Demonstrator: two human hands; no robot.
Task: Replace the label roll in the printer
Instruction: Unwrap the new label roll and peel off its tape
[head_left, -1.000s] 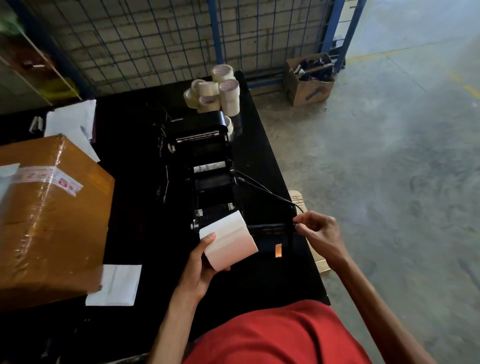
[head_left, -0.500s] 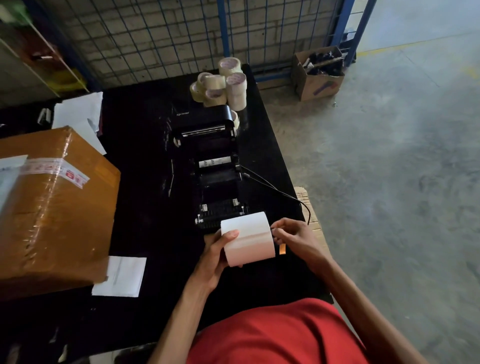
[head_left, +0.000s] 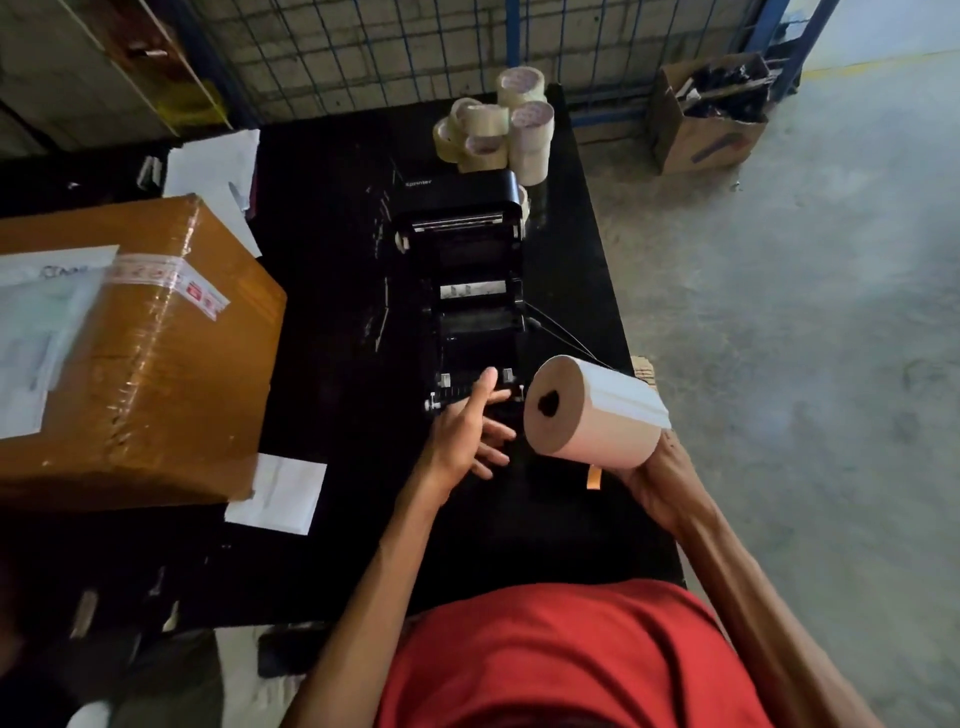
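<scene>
A black label printer (head_left: 470, 270) stands open in the middle of the black table (head_left: 322, 364), its lid tipped back. The white label roll (head_left: 592, 413) is held up to the right of the printer's near end, its core hole facing me. My right hand (head_left: 654, 478) grips the roll from below and behind. My left hand (head_left: 470, 428) is spread, fingers apart, resting at the printer's near edge by the roll holder, with nothing in it.
A large taped cardboard box (head_left: 130, 353) fills the left of the table. Several tape rolls (head_left: 498, 132) are stacked behind the printer. Papers (head_left: 278, 493) lie near the front left. Cables run off the right edge. A carton (head_left: 706, 119) sits on the floor.
The label roll passed from my left hand to my right hand and moved right, turning its core toward me. My left hand let go and reached to the printer's near end.
</scene>
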